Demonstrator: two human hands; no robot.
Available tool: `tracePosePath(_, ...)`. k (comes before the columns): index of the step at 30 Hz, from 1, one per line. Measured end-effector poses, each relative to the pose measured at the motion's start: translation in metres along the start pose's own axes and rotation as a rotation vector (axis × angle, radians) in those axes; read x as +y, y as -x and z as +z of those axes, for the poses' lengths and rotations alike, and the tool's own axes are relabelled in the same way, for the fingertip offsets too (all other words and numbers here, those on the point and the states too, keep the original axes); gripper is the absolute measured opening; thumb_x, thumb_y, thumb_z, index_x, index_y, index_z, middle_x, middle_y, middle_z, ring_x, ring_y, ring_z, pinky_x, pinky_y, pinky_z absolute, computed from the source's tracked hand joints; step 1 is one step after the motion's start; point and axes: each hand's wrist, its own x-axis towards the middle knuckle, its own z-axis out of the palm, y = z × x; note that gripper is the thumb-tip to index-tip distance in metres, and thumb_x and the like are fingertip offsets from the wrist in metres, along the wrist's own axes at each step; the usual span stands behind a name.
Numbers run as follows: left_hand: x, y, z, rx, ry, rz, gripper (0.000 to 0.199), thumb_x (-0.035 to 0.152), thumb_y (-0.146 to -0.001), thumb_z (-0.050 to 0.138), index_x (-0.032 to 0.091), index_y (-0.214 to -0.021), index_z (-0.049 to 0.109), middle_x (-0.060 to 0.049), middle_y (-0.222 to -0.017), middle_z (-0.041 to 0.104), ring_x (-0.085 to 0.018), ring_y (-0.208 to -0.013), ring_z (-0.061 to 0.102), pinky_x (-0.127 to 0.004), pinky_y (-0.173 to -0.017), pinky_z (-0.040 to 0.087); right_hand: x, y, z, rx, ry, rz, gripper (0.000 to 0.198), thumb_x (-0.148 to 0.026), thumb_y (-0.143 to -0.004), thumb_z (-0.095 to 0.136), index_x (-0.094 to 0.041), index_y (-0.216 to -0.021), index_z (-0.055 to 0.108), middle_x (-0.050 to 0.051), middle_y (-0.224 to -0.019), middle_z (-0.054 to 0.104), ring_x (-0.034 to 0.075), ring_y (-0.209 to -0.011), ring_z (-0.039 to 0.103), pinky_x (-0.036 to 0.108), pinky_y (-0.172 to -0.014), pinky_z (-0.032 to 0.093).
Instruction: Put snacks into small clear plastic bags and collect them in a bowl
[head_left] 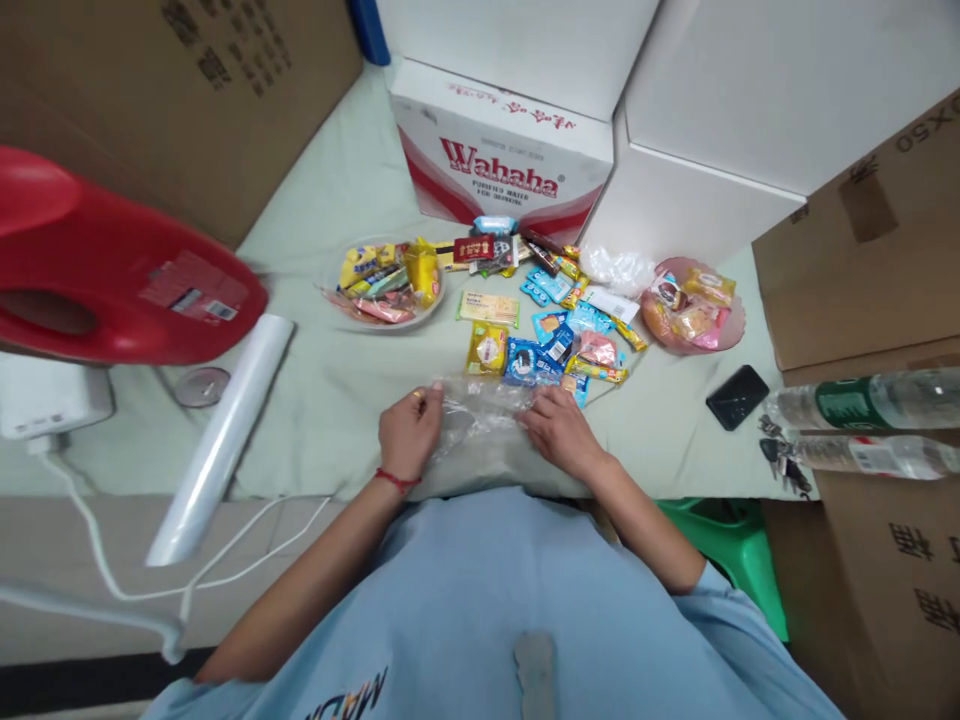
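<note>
A clear plastic bag (480, 412) is stretched between my two hands near the front edge of the table. My left hand (412, 432) is closed on its left side, thumb uppermost. On the right side, my right hand (561, 428) pinches the bag with curled fingers. Just beyond the bag lie wrapped snacks, among them a yellow packet (487, 348), a blue packet (529, 362) and a pale biscuit packet (489, 308). A clear bowl (390, 322) of snacks stands to the left, and a pink bowl (733, 325) with more packets to the right.
A Wahaha carton (502, 160) stands behind the snacks. At left are a red jug (127, 260), a plastic film roll (221, 440) and white cables (90, 540). A phone (737, 397), keys (784, 455) and two bottles (870, 455) lie at right. A green stool (739, 550) is below.
</note>
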Motion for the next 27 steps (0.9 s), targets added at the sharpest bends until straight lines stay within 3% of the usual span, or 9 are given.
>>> tracePosePath(4, -0.008, -0.009, 0.000, 0.031, -0.058, -0.045, 0.043, 0.050, -0.094, 0.051, 0.024, -0.061, 0.046, 0.002, -0.052, 0.044, -0.017, -0.055, 0.042, -0.031, -0.060, 0.025, 0.002, 0.024, 0.003, 0.036, -0.007, -0.040, 0.033, -0.016, -0.102, 0.056, -0.025, -0.128, 0.074, 0.007, -0.088, 0.064, 0.026, -0.103, 0.056, 0.040, -0.089, 0.046)
tracePosePath(6, -0.011, -0.010, 0.002, 0.101, -0.077, -0.007, 0.029, 0.049, -0.091, 0.057, 0.025, -0.075, 0.057, 0.000, -0.061, 0.053, -0.020, -0.062, 0.050, -0.031, -0.064, 0.032, 0.000, 0.040, 0.006, 0.037, 0.009, -0.069, 0.036, -0.014, -0.102, 0.056, -0.026, -0.133, 0.071, 0.006, -0.086, 0.063, 0.025, -0.102, 0.056, 0.039, -0.088, 0.046)
tracePosePath(9, -0.017, -0.004, 0.008, 0.305, -0.102, 0.229, 0.026, 0.044, -0.085, 0.067, 0.022, -0.097, 0.065, -0.008, -0.089, 0.066, -0.028, -0.092, 0.062, -0.040, -0.085, 0.044, -0.005, 0.062, 0.015, 0.016, 0.023, -0.091, 0.040, -0.013, -0.103, 0.055, -0.024, -0.140, 0.068, 0.006, -0.086, 0.063, 0.026, -0.103, 0.056, 0.039, -0.089, 0.046)
tracePosePath(11, -0.020, 0.002, 0.012, 0.344, -0.108, 0.410, 0.019, 0.039, -0.083, 0.070, 0.023, -0.094, 0.067, -0.012, -0.099, 0.069, -0.031, -0.108, 0.062, -0.048, -0.100, 0.042, -0.008, 0.071, 0.021, -0.004, 0.023, -0.071, 0.041, -0.013, -0.104, 0.054, -0.024, -0.142, 0.066, 0.007, -0.087, 0.063, 0.026, -0.103, 0.055, 0.040, -0.090, 0.047)
tracePosePath(14, -0.019, 0.008, 0.016, 0.070, -0.076, 0.598, 0.003, 0.028, -0.086, 0.067, 0.029, -0.088, 0.070, -0.007, -0.099, 0.075, -0.028, -0.114, 0.066, -0.052, -0.110, 0.038, -0.011, 0.077, 0.026, -0.004, 0.023, -0.027, 0.041, -0.012, -0.104, 0.053, -0.024, -0.141, 0.067, 0.007, -0.087, 0.063, 0.026, -0.103, 0.055, 0.040, -0.090, 0.049)
tracePosePath(17, -0.013, 0.005, 0.017, -0.233, -0.078, 0.721, 0.022, 0.023, -0.093, 0.057, 0.033, -0.104, 0.074, -0.006, -0.115, 0.078, -0.027, -0.129, 0.064, -0.059, -0.123, 0.025, -0.011, 0.078, 0.023, 0.024, 0.021, -0.011, 0.042, -0.011, -0.103, 0.053, -0.023, -0.141, 0.067, 0.008, -0.087, 0.063, 0.026, -0.103, 0.054, 0.041, -0.090, 0.049)
tracePosePath(21, -0.015, -0.006, 0.013, -0.247, -0.208, 0.772, 0.036, 0.022, -0.099, 0.048, 0.028, -0.127, 0.070, -0.011, -0.129, 0.076, -0.030, -0.138, 0.059, -0.073, -0.125, 0.002, -0.006, 0.095, 0.014, 0.039, 0.013, 0.010, 0.044, -0.010, -0.103, 0.053, -0.022, -0.143, 0.065, 0.008, -0.087, 0.063, 0.026, -0.101, 0.054, 0.041, -0.087, 0.051)
tracePosePath(27, -0.028, -0.007, 0.004, -0.279, -0.316, 0.746, 0.045, 0.038, -0.104, 0.046, 0.025, -0.146, 0.058, -0.014, -0.144, 0.068, -0.035, -0.145, 0.053, -0.076, -0.123, 0.000, -0.007, 0.146, -0.007, -0.040, -0.012, 0.077, 0.044, -0.014, -0.104, 0.053, -0.023, -0.145, 0.063, 0.009, -0.091, 0.065, 0.027, -0.103, 0.056, 0.047, -0.092, 0.053)
